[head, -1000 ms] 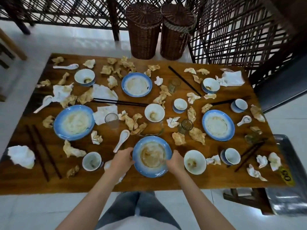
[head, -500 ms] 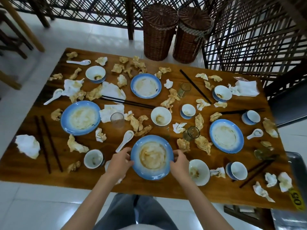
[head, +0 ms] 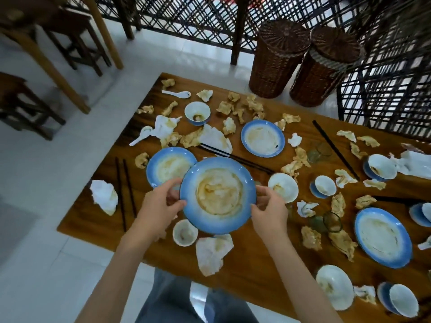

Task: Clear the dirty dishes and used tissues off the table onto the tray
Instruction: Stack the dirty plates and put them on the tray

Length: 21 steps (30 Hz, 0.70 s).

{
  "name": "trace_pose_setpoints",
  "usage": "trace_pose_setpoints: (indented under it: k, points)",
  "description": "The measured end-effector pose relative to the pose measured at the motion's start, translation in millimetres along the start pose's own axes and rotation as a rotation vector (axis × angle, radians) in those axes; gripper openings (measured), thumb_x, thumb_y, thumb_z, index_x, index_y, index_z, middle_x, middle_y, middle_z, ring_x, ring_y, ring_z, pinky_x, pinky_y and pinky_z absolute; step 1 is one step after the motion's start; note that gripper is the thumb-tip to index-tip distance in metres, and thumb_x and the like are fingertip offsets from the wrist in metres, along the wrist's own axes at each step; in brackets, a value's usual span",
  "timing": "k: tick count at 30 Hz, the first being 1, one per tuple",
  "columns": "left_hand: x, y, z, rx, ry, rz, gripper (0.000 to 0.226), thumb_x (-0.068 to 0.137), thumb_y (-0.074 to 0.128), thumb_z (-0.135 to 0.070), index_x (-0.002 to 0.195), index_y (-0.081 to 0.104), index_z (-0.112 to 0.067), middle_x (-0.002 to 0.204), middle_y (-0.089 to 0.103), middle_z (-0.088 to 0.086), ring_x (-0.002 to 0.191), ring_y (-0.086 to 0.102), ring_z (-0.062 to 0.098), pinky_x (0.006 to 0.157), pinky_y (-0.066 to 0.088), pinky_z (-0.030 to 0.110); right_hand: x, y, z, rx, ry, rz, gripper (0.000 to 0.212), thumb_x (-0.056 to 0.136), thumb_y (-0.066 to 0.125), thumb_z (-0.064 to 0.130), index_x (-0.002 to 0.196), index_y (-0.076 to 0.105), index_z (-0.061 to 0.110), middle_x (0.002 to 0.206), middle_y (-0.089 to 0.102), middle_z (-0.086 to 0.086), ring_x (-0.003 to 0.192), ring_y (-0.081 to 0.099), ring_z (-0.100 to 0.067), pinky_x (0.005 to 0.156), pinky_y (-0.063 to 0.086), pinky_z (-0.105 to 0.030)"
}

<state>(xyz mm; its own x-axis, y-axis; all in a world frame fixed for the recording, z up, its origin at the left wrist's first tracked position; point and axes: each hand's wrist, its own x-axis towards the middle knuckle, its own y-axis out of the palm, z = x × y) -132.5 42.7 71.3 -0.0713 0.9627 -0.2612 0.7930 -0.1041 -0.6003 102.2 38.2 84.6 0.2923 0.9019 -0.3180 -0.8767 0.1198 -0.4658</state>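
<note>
While both hands' grips, left hand (head: 158, 206) and right hand (head: 268, 209), pinching: round, glossy, sauce-smeared blue plate (head: 218, 194).

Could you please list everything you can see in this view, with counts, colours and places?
Held plate: one, blue rim, sauce-stained, lifted above the table's near left part.
Other plates: three, blue-rimmed, on the table.
Small bowls: several, white inside, scattered.
Spoons: white, at least two at the far left.
Chopsticks: dark pairs, left edge and centre.
Tissues: many, white or stained, everywhere.
Glasses: clear, two or more, right of centre.
Table: one, brown wood.
Wicker baskets: two, brown, on the floor beyond.
Left hand, right hand: gripping the held plate's rim.
</note>
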Motion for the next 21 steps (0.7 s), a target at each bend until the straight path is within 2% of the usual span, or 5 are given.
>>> trace_pose_setpoints:
  k: [6,10,15,19,21]
  points:
    - [60,-71,47,0.101,-0.033,0.02,0.05,0.084,0.068,-0.014,0.13,0.051,-0.024,0.085,0.059,-0.007,0.079,0.056,0.007,0.062,0.04,0.013,16,99,38,0.054,0.046,-0.002,0.034,0.082,0.057,-0.008,0.094,0.055,0.024,0.078,0.056,0.019,0.067,0.056,0.012,0.054,0.049,-0.009]
    - [99,-92,83,0.151,-0.072,0.082,0.05,0.083,0.068,-0.011,0.13,0.053,-0.02,0.083,0.057,-0.008,0.078,0.055,0.007,0.061,0.041,0.017,34,158,43,0.056,0.187,0.011,0.031,0.084,0.057,-0.002,0.097,0.053,0.026,0.076,0.061,0.013,0.069,0.057,0.003,0.047,0.04,-0.005]
    - [131,-90,110,0.145,-0.115,0.143,0.051,0.083,0.068,-0.01,0.131,0.052,-0.017,0.084,0.056,-0.009,0.081,0.055,0.01,0.072,0.047,0.024,57,197,41,-0.024,0.307,0.003,0.028,0.086,0.055,-0.001,0.097,0.053,0.024,0.094,0.064,0.002,0.09,0.061,-0.014,0.074,0.051,-0.028]
    - [144,-77,123,0.116,-0.162,0.159,0.051,0.084,0.067,-0.01,0.132,0.051,-0.017,0.094,0.059,-0.003,0.09,0.054,0.012,0.08,0.047,0.028,72,210,35,-0.103,0.353,-0.032,0.022,0.088,0.053,0.003,0.085,0.048,0.024,0.081,0.053,0.008,0.074,0.053,-0.006,0.058,0.041,-0.019]
    - [147,-70,127,0.113,-0.186,0.164,0.052,0.084,0.066,-0.01,0.133,0.049,-0.017,0.103,0.061,0.001,0.093,0.053,0.013,0.082,0.047,0.029,78,213,31,-0.139,0.392,-0.026,0.02,0.089,0.05,0.002,0.089,0.049,0.022,0.083,0.051,0.006,0.076,0.052,-0.009,0.06,0.039,-0.02]
